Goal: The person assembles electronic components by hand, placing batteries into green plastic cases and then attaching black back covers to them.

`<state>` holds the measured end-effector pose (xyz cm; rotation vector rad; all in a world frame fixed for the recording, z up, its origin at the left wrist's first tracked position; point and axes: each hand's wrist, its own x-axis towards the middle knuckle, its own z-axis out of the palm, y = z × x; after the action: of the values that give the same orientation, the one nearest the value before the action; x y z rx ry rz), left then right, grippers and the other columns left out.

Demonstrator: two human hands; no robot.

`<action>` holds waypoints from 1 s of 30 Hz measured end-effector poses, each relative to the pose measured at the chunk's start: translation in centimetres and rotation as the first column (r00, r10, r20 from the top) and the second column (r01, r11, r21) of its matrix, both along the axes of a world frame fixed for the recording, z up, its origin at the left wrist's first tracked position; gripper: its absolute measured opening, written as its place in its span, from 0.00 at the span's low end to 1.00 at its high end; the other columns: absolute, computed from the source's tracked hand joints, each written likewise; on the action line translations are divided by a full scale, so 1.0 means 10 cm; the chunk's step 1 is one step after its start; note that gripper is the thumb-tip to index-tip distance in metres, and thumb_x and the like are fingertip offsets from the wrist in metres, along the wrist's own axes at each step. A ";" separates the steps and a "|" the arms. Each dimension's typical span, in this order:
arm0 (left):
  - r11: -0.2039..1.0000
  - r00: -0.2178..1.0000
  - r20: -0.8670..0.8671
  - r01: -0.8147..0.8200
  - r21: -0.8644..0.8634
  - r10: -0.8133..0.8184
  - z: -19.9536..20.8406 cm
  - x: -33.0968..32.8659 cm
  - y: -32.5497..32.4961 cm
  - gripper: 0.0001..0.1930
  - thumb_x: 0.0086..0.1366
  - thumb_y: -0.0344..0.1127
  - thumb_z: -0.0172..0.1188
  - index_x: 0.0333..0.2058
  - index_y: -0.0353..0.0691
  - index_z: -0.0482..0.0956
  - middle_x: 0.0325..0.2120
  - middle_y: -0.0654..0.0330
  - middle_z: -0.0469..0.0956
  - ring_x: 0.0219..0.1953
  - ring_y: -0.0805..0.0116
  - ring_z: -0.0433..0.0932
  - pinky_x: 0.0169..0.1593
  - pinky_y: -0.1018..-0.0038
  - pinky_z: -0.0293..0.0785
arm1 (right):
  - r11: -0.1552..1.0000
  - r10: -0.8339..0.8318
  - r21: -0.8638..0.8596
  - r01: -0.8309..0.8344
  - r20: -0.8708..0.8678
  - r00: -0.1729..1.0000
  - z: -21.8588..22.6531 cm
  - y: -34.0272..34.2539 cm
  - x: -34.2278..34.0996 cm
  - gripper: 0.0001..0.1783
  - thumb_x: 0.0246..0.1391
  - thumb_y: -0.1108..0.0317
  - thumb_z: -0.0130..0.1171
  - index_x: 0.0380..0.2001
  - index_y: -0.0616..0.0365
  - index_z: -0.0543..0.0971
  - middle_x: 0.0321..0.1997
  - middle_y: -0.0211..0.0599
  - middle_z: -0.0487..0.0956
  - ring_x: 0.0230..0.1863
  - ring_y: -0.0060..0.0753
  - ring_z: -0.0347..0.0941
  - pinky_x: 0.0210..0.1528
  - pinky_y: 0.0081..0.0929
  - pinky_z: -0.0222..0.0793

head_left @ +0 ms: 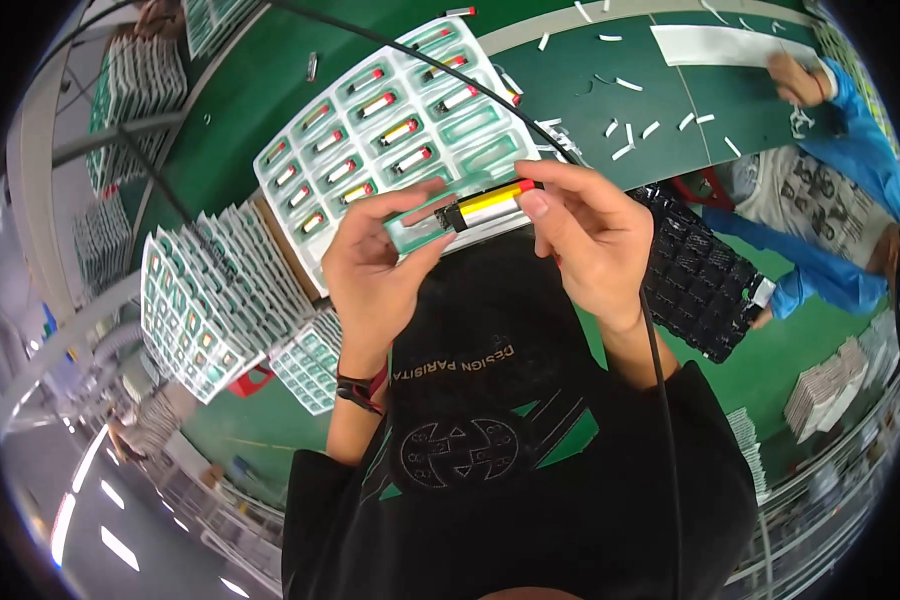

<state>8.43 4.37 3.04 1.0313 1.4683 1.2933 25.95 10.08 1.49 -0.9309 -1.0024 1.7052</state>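
In front of my chest, my right hand (598, 238) pinches a small slim device (492, 206) with a silver and yellow body, a red end and a black end. Its black end points toward my left hand (375, 262). That hand's thumb and fingers close round a translucent greenish plastic piece (406, 238), which overlaps the black end; whether one sits inside the other I cannot tell. Just beyond my hands lies a white moulded tray (262, 160). Several similar red-ended devices (398, 132) lie in its pockets, while a few pockets near the right side hold none.
Stacked white trays (195, 310) stand at the left. White strips (628, 84) are scattered over the green table (570, 110). To the right, a co-worker in blue sleeves (850, 110) is beside a black tray (705, 275). A dark cable (370, 35) crosses above the tray.
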 end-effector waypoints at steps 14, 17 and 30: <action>0.996 0.999 0.019 -0.024 -0.086 0.026 -0.08 0.24 0.06 0.16 0.54 0.17 0.61 0.42 0.32 0.71 0.45 0.51 0.76 0.45 0.67 0.77 0.46 0.75 0.76 | 0.990 -0.036 0.140 0.005 0.222 0.974 -0.22 -0.08 -0.07 0.09 0.52 0.75 0.61 0.37 0.64 0.77 0.28 0.31 0.78 0.19 0.10 0.61 0.21 0.13 0.57; 0.996 0.999 0.025 -0.028 -0.089 0.030 -0.10 0.18 0.04 0.16 0.54 0.17 0.61 0.42 0.32 0.71 0.45 0.51 0.76 0.45 0.68 0.77 0.45 0.76 0.76 | 0.977 -0.071 0.214 0.012 0.268 0.961 -0.24 -0.09 -0.15 0.10 0.50 0.75 0.61 0.38 0.63 0.77 0.26 0.31 0.78 0.19 0.13 0.62 0.21 0.14 0.58; 0.978 0.978 0.192 -0.118 0.170 0.085 -0.18 -0.28 -0.23 0.17 0.54 0.17 0.61 0.43 0.31 0.70 0.46 0.48 0.74 0.47 0.66 0.75 0.48 0.75 0.72 | 0.996 -0.010 0.091 -0.024 0.357 0.934 0.03 -0.10 -0.74 0.22 0.41 0.72 0.69 0.42 0.62 0.74 0.39 0.36 0.75 0.27 0.22 0.70 0.25 0.18 0.68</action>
<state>5.62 2.03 1.25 0.9333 1.2958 1.5759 18.52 9.05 1.83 -1.2033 -1.3135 1.5080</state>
